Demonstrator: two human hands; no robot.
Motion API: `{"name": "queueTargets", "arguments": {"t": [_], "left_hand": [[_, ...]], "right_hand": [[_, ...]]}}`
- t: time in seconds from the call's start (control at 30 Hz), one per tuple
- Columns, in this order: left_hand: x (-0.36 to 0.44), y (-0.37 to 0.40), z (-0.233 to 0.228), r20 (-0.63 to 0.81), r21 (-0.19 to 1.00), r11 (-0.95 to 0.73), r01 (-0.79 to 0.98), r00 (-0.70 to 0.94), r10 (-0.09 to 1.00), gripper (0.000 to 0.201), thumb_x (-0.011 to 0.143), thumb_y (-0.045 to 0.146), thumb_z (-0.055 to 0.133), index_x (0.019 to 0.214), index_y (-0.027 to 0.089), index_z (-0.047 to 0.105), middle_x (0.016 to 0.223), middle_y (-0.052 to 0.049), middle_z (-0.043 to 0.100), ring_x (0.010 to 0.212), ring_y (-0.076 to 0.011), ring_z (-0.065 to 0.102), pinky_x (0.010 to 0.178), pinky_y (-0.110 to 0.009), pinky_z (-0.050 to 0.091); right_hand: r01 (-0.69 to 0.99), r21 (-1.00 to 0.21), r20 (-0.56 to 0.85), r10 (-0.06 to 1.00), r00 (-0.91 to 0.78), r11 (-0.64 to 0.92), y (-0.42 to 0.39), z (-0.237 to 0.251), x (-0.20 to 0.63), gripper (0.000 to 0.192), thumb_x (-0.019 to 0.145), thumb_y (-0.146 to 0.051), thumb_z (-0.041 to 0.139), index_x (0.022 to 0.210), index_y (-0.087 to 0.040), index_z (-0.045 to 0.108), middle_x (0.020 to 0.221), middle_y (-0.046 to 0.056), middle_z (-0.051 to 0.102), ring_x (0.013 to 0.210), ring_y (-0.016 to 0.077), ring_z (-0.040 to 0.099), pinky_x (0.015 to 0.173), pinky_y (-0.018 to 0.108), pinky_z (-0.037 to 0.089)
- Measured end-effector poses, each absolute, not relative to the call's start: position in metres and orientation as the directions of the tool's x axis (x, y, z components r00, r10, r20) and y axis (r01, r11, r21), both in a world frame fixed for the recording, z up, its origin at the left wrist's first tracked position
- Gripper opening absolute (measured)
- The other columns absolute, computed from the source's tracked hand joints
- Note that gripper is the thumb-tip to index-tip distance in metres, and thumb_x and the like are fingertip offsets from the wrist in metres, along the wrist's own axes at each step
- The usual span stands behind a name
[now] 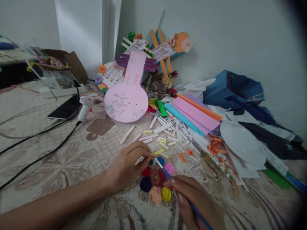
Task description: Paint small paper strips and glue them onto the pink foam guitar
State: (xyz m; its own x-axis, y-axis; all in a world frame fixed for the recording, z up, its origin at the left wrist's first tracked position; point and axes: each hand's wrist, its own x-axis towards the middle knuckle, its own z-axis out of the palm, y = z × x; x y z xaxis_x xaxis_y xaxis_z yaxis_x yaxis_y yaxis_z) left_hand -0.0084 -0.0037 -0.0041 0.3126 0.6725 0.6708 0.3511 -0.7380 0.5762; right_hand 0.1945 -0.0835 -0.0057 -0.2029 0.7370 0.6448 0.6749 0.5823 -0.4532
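- Left hand (128, 166): fingertips pinch a small yellow strip (157, 152); most of the strip is hidden inside the grip.
- Right hand (194, 199): cut off by the lower edge; the wrist is out of frame.
- Blue paintbrush (165, 171): the handle passes under the fingers and leaves the lower edge; the bristle tip is too small to make out.
- Paint palette (157, 183): partly covered by both hands, so its outline cannot be told.
- Phone (64, 108): screen dark, with a cable crossing it.
- Cardboard box (72, 64): contents blurred.
- Upper right corner: darkened by vignetting.
- Scissors (211, 166): half buried in paper scraps.
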Motion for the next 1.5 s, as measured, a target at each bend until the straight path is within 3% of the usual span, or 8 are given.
{"name": "queueTargets", "arguments": {"t": [0.33,0.6,0.9,1.3,1.5], "left_hand": [[-0.009,-0.004,-0.002,0.660,0.581,-0.732,0.357,0.319,0.680,0.016,0.079,0.000,0.056,0.082,0.016,0.058,0.082,-0.002,0.061,0.077,-0.0103,0.059,0.069,-0.021,0.049],[-0.009,-0.004,-0.004,0.661,0.584,-0.732,0.352,0.317,0.680,0.016,0.078,0.000,0.057,0.082,0.015,0.058,0.082,-0.002,0.061,0.078,-0.0096,0.059,0.071,-0.020,0.049],[-0.009,-0.004,-0.002,0.661,0.579,-0.727,0.369,0.308,0.684,0.015,0.077,-0.001,0.057,0.081,0.014,0.058,0.082,-0.003,0.061,0.078,-0.0092,0.059,0.070,-0.018,0.048],[-0.008,-0.004,-0.002,0.669,0.563,-0.733,0.382,0.311,0.675,0.016,0.077,-0.002,0.057,0.079,0.014,0.057,0.081,-0.003,0.061,0.076,-0.0091,0.059,0.069,-0.018,0.048],[-0.008,-0.004,-0.002,0.671,0.555,-0.733,0.393,0.309,0.674,0.016,0.078,-0.001,0.057,0.079,0.014,0.057,0.081,-0.002,0.062,0.077,-0.0091,0.060,0.069,-0.019,0.049]], "right_hand": [[0.691,-0.343,0.658,0.688,-0.307,0.637,-0.075,0.003,0.205,0.029,0.081,-0.014,0.052,0.109,-0.018,0.060,0.096,0.007,0.069,0.090,0.0170,0.067,0.075,0.026,0.057],[0.687,-0.342,0.648,0.691,-0.321,0.641,-0.080,0.000,0.203,0.030,0.083,-0.017,0.050,0.112,-0.020,0.059,0.099,0.006,0.068,0.093,0.0163,0.066,0.077,0.026,0.057],[0.692,-0.424,0.666,0.719,-0.199,0.585,-0.082,-0.004,0.197,0.025,0.086,-0.020,0.048,0.106,-0.022,0.062,0.096,0.005,0.068,0.090,0.0151,0.066,0.078,0.025,0.055],[0.675,-0.431,0.655,0.722,-0.223,0.599,-0.082,0.000,0.200,0.025,0.086,-0.018,0.048,0.108,-0.023,0.061,0.100,0.004,0.066,0.095,0.0141,0.063,0.081,0.024,0.053],[0.684,-0.397,0.630,0.724,-0.283,0.612,-0.074,0.012,0.212,0.025,0.085,-0.012,0.048,0.107,-0.017,0.058,0.095,0.005,0.065,0.093,0.0114,0.063,0.082,0.020,0.052]]}}
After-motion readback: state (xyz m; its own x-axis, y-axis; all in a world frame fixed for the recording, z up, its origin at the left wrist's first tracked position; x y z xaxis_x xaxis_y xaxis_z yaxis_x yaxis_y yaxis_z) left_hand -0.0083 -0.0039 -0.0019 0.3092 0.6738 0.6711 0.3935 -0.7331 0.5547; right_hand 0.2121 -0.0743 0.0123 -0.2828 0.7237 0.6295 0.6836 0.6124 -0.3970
